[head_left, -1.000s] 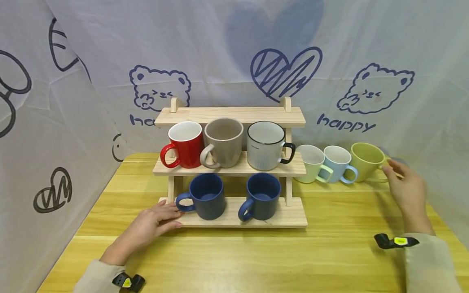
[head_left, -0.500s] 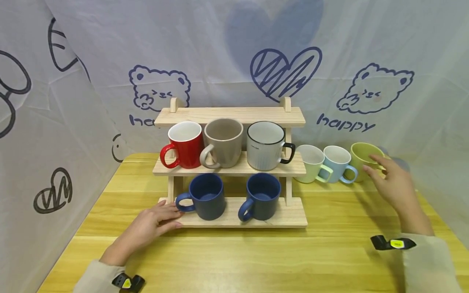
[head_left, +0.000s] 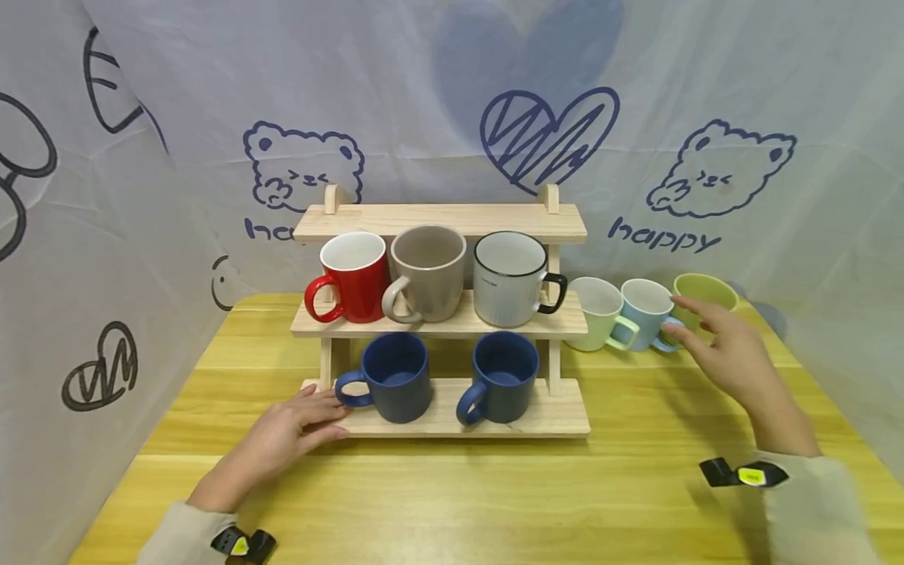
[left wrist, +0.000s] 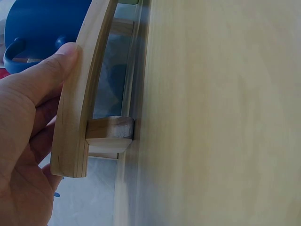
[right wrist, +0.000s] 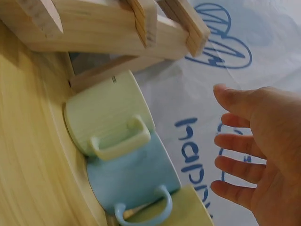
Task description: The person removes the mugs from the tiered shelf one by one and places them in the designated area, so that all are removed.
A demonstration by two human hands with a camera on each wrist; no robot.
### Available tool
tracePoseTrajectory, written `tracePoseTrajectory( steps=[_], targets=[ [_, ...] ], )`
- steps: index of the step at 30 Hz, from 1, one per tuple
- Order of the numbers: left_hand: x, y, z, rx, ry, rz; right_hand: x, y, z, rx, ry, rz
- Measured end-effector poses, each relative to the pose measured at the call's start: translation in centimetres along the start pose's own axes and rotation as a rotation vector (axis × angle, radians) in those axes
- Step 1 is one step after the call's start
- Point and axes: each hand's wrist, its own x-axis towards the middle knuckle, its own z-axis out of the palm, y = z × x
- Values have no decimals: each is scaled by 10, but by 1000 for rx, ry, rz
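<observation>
A tiered wooden display shelf point(head_left: 459, 428) stands on the table. My left hand point(head_left: 289, 428) grips the left end of its bottom board; in the left wrist view the thumb point(left wrist: 66, 54) lies against the board's edge with the fingers partly hidden behind. Over at the right, my right hand point(head_left: 734, 353) hovers with parted, loosely bent fingers in front of the olive-green mug point(head_left: 706, 289), close to the light blue mug's point(head_left: 644, 318) handle. In the right wrist view a gap separates this hand from the mugs. A pale green mug point(head_left: 596, 314) stands left of the light blue one.
On the middle tier are a red mug point(head_left: 363, 286), a taupe mug point(head_left: 438, 286) and a white black-rimmed mug point(head_left: 504, 294). Two navy mugs, the left mug point(head_left: 402, 388) and the right mug point(head_left: 512, 388), stand on the bottom tier. A printed cloth point(head_left: 424, 94) hangs behind.
My right hand has moved left, from the olive-green mug's handle across its front toward the light blue mug. The left hand keeps its hold on the shelf; the mugs stay put.
</observation>
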Motion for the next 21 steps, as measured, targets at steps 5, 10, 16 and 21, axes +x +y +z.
tracePoseTrajectory(
  steps=[5, 10, 16, 21],
  targets=[
    [0, -1, -1, 13, 1, -1, 1, -11, 9, 25, -2, -75],
    [1, -2, -1, 11, -1, 1, 4, -24, 16, 58, 1, -179],
    [0, -2, -1, 14, -7, -10, 13, -46, 11, 64, -65, -176],
    [-1, -2, -1, 11, 12, 2, 24, -65, 6, 97, -156, -147]
  ],
)
